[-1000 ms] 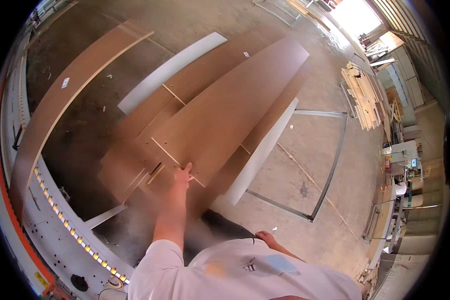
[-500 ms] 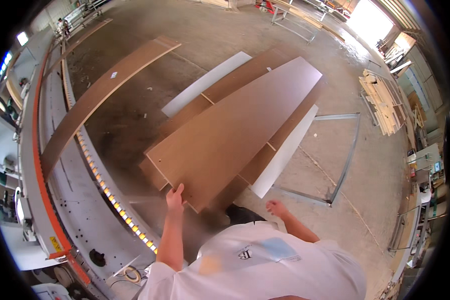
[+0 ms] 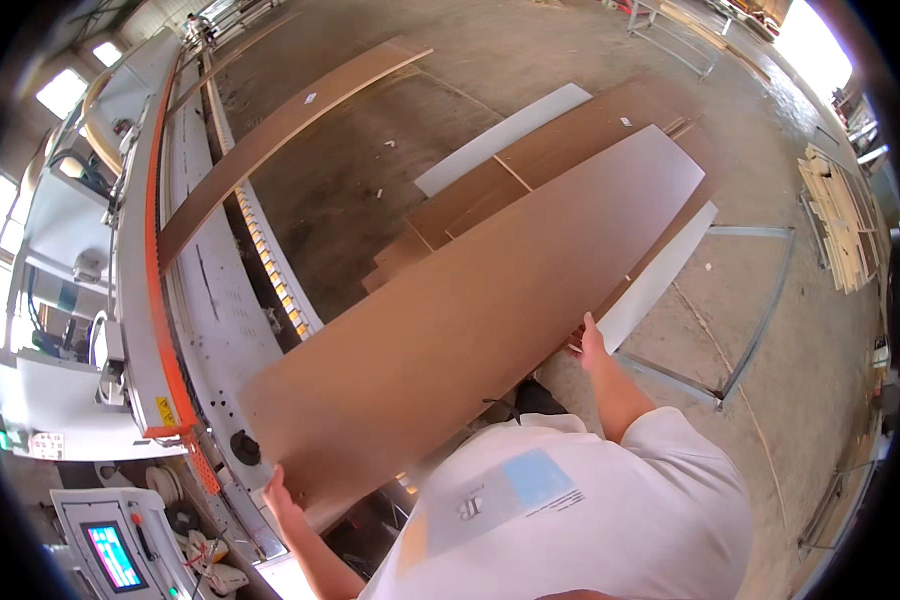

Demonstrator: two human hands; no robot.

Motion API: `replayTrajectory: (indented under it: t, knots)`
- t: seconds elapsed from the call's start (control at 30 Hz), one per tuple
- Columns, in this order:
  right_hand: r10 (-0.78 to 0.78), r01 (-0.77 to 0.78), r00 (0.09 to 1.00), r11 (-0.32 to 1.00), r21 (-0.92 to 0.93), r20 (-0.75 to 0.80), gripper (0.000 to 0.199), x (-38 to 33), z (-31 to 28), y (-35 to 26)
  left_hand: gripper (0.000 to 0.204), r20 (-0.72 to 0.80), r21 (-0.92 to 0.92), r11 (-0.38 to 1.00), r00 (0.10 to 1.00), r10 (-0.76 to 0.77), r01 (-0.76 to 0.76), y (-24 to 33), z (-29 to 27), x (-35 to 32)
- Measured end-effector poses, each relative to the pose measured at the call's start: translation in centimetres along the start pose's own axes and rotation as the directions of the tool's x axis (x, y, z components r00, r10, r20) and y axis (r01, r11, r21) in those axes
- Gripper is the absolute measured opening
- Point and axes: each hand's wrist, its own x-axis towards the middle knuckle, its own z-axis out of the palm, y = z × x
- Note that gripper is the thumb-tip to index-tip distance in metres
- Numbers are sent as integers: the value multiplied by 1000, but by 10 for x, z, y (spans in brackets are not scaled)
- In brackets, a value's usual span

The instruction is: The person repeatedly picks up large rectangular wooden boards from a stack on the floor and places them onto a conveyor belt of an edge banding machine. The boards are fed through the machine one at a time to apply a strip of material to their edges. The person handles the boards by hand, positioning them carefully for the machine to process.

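Observation:
A long brown board (image 3: 480, 290) stretches across in front of me, its near left end over the bed of the machine. My left hand (image 3: 281, 497) grips the corner of that end, thumb on the top face. Along the near long edge, my right hand (image 3: 592, 343) holds the board with the thumb up and the fingers mostly hidden beneath. Under and behind it lie more brown panels (image 3: 560, 150) and white strips, one white strip (image 3: 660, 275) showing beside my right hand.
At the left runs a long machine with an orange strip (image 3: 167, 330) and a grey bed (image 3: 210, 300). Another brown panel (image 3: 300, 130) rests across it. A control screen (image 3: 113, 556) stands at lower left. A metal frame (image 3: 760, 320) and stacked wood strips (image 3: 838, 220) are on the right.
The brown board has slid left and toward me, off the stack and over the machine bed. My right hand, formerly free, has taken hold of its near edge. The view has turned left.

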Motion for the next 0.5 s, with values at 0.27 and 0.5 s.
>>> replayTrajectory:
  t: [0.27,0.5]
  knots:
    - [288,-188,896,935,-299,337,77,-37,26,70,38,-311,660,727,811,496,-192,-53,-84,8]
    - [251,-159,949,903,-399,190,86,14,-27,6,51,-125,949,308,803,583,-75,-63,66,-101]
